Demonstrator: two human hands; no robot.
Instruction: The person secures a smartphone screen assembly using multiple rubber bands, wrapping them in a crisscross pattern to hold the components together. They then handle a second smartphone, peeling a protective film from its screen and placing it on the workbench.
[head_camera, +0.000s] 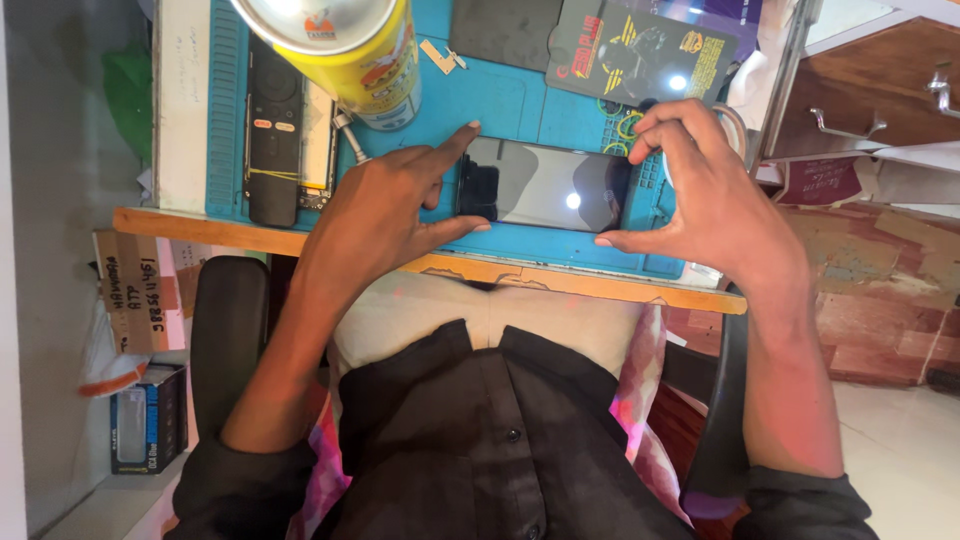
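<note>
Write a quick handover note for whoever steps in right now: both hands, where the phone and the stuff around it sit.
Left hand: fingertips on the left end of the smartphone, index on its top corner, thumb on its lower edge.
Right hand: fingers and thumb pinch the right end.
Smartphone lies flat, glossy face up, on the blue work mat.
Nearby: yellow spray can, black remote, dark packet behind the phone.
Done or left: cannot tell from this view.
</note>
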